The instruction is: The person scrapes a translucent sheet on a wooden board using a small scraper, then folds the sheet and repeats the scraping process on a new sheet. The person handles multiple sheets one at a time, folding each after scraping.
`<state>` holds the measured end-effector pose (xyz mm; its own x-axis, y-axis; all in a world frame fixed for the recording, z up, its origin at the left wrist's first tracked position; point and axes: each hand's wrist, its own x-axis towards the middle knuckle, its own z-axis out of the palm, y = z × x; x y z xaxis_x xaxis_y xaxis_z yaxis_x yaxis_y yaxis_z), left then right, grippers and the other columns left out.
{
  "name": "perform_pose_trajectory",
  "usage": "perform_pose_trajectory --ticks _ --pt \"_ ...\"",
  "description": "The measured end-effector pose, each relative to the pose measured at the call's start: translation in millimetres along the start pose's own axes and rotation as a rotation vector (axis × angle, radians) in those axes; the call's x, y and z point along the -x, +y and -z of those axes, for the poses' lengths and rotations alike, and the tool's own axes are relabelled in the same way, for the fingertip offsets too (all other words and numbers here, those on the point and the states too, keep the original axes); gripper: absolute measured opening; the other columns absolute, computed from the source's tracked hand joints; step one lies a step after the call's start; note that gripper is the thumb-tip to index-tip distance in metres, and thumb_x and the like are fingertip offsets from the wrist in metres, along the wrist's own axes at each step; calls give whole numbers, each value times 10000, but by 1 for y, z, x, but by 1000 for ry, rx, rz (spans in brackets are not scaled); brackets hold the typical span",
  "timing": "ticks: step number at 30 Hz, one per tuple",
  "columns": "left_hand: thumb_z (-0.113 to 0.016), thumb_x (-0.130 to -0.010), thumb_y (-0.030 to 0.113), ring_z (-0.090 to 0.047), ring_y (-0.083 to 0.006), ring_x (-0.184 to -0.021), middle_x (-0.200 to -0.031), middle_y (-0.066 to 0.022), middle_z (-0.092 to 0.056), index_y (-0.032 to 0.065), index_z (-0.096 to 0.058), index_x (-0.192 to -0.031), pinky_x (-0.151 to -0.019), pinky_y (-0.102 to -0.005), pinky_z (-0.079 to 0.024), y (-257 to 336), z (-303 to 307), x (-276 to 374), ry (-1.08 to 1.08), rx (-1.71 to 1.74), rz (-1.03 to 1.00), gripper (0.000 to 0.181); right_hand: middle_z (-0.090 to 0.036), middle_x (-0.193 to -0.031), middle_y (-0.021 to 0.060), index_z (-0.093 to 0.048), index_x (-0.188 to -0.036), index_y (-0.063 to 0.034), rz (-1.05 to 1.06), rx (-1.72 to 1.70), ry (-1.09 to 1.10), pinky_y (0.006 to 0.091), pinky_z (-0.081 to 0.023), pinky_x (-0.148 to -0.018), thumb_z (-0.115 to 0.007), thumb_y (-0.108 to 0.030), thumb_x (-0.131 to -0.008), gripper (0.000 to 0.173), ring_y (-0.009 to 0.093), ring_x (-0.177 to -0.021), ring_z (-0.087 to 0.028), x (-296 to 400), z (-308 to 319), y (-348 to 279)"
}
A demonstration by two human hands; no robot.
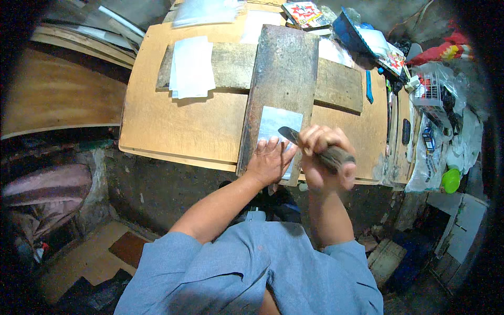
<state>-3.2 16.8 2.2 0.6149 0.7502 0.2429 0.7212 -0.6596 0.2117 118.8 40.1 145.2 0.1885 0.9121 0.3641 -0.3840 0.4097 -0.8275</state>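
My left hand (271, 161) lies with its fingers spread on a pale thin sheet (280, 118), which rests near the front end of a dark wooden board (285, 67). Just to the right, my right hand (327, 155) grips the wooden handle of a knife (289, 134). The knife's short dark blade points up and left over the sheet; whether it touches the sheet I cannot tell. Beneath the dark board a second wooden board (340, 84) runs crosswise. A stack of whitish sheets (192, 67) sits on that board's left part.
The wooden tabletop (181, 130) carries clear plastic sheets (208, 12) at the back. At the right are a blue cutter (369, 87), printed boxes (305, 15), a dark blue tray (352, 33), a plastic basket (428, 90) and a green cup (451, 180).
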Motion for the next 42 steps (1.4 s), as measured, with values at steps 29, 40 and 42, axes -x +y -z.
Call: perform_pose_trajectory --ticks 29,40,42 --pt "-630 -842 298 -467 -238 -1213 -1246 -37 -555 171 -583 -1319 -1004 -448 -320 16 8 37 16 -29 18 497 -466 -682 85 -481 -786 -11 66 118 77 347 -386 -608 -519 -650 -896 650 203 -623 -456 15 36 -2" --pt "-496 -884 308 -413 -251 -1250 -1290 -35 -519 175 -520 -1371 -1041 -506 -218 18 -2 54 -9 -118 0 505 -480 -699 107 -472 -806 -24 11 21 39 396 -394 -676 -495 -674 -897 657 243 -680 -474 29 -8 1" --pt "-489 -886 307 -412 -257 -1249 -1301 -38 -512 182 -527 -1359 -1037 -509 -219 17 -1 54 -7 -159 14 491 -482 -696 108 -478 -810 -19 8 -36 5 395 -397 -676 -504 -665 -893 652 245 -674 -475 28 -16 1"
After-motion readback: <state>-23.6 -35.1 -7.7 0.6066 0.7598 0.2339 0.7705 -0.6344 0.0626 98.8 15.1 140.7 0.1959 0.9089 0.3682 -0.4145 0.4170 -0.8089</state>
